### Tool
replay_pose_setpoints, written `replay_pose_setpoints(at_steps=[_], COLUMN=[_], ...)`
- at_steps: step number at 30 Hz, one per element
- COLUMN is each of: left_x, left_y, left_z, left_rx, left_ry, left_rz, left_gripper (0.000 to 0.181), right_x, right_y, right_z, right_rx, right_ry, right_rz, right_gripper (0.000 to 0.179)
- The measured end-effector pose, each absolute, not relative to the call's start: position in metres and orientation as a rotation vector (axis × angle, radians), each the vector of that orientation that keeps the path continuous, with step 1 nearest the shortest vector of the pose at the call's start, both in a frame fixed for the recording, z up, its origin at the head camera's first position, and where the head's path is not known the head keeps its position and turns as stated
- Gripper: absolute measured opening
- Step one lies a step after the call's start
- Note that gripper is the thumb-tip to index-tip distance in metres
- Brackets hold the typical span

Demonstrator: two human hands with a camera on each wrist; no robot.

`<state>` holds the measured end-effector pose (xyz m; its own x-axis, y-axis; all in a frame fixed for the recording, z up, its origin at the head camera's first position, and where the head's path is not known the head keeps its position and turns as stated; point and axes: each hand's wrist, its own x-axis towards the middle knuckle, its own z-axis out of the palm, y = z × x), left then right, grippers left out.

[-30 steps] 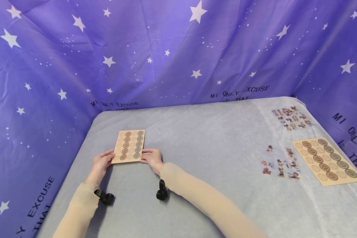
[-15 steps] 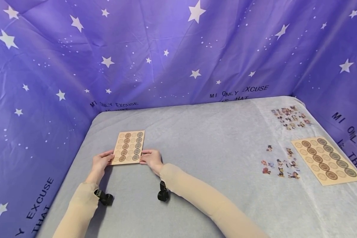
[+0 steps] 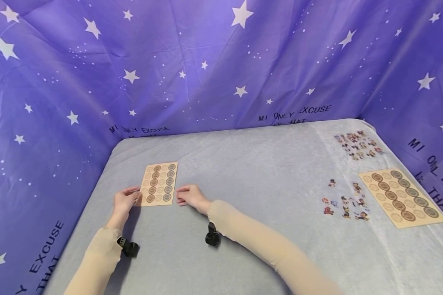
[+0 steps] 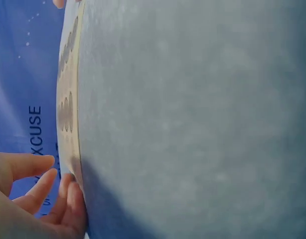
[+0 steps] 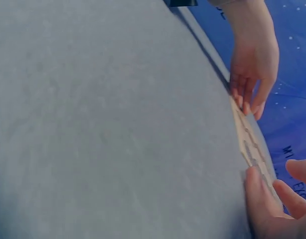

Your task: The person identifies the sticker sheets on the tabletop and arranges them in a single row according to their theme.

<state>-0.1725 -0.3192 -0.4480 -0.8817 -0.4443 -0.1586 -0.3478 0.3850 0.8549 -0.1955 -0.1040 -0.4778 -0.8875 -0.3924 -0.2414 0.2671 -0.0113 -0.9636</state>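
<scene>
A flat tan board (image 3: 160,184) printed with columns of light and dark brown coin-like circles lies on the grey cloth at left. My left hand (image 3: 124,203) is at its lower left corner. In the left wrist view its lower fingers (image 4: 73,206) touch the board's edge, while the upper fingertips stand apart. My right hand (image 3: 192,196) is just off the board's right edge, with loosely bent fingers and nothing in them. In the right wrist view, its fingertips (image 5: 252,177) overlap the near end of the board.
A second tan board (image 3: 402,198) with the same circles lies at the right edge of the table (image 3: 258,176). Beside it are several small cartoon-figure pieces (image 3: 345,211), and another cluster of such figures (image 3: 359,145) lies farther back. Purple star-printed curtains (image 3: 221,61) enclose the table.
The board, earlier held by both hands at its sides, has come down flat on the cloth. My right hand has let go and shifted slightly right; my left hand stays at the corner, its hold loosened.
</scene>
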Motion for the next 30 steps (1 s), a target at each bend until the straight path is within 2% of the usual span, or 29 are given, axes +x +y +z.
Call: replay_pose_setpoints(at_steps=[1, 8, 16, 21, 25, 30], left_x=[-0.172, -0.169, -0.171, -0.181, -0.194, -0.203], left_y=[-0.319, -0.316, -0.312, -0.317, -0.321, -0.312], left_z=[-0.448, -0.445, -0.45, -0.472, -0.491, -0.496], left_rx=[0.711, 0.718, 0.604, 0.482, 0.507, 0.525], left_ry=[-2.539, -2.502, -2.336, -2.172, -2.172, -2.244], left_rz=[-1.504, -1.4, -1.633, -1.844, -1.824, -1.734], left_gripper=[0.031, 0.031, 0.028, 0.021, 0.017, 0.02], right_x=[-0.19, -0.18, -0.195, -0.198, -0.195, -0.195], right_y=[-0.098, -0.066, -0.047, -0.033, -0.019, -0.002], right_z=[-0.463, -0.425, -0.44, -0.436, -0.423, -0.417], right_rx=[-0.088, -0.12, -0.163, -0.177, -0.223, -0.231], right_ry=[1.833, 1.749, 1.794, 1.798, 1.79, 1.789], right_rz=[-1.911, -1.897, -1.883, -1.851, -1.841, -1.844], right_gripper=[0.024, 0.027, 0.03, 0.033, 0.035, 0.037])
